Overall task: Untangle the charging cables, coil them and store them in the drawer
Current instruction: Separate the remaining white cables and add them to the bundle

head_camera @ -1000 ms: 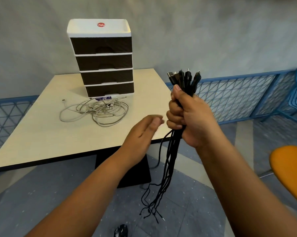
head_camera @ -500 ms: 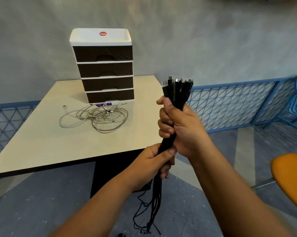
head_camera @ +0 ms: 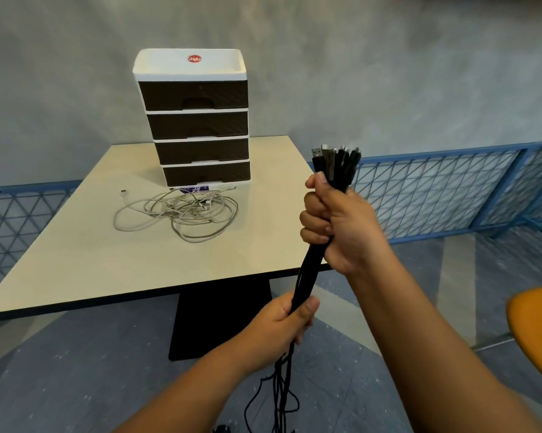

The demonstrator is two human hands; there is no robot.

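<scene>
Head view looks down past two bare forearms toward a cream-topped table (head_camera: 76,260) with a dark edge and a black pedestal base. Both hands are clamped on one bundle of black cables (head_camera: 310,270) held upright in the air in front of the table's near right corner. Right hand (head_camera: 335,226) is a fist wrapped round the bundle just under its top, where the plugs (head_camera: 335,160) fan out above the thumb; at least one is a metal USB end, the others too dark to sort out. Left hand (head_camera: 282,323) grips the same bundle lower down, thumb pressed across the strands, with a short taut stretch of cable between the two fists. Below the left hand the strands loosen and hang toward the grey floor (head_camera: 76,385), ending in loops and stray ends at the bottom edge of the picture. On the table lies a tangled heap of white cables (head_camera: 185,214), loops overlapping, one plug end trailing out to the left. Just behind that heap stands a drawer unit (head_camera: 197,120) with a white frame and four dark drawers, all pushed in, a red oval label on its top rim. A blue mesh fence (head_camera: 435,192) runs along the grey wall behind, and the rim of an orange seat (head_camera: 535,332) shows at the right edge.
</scene>
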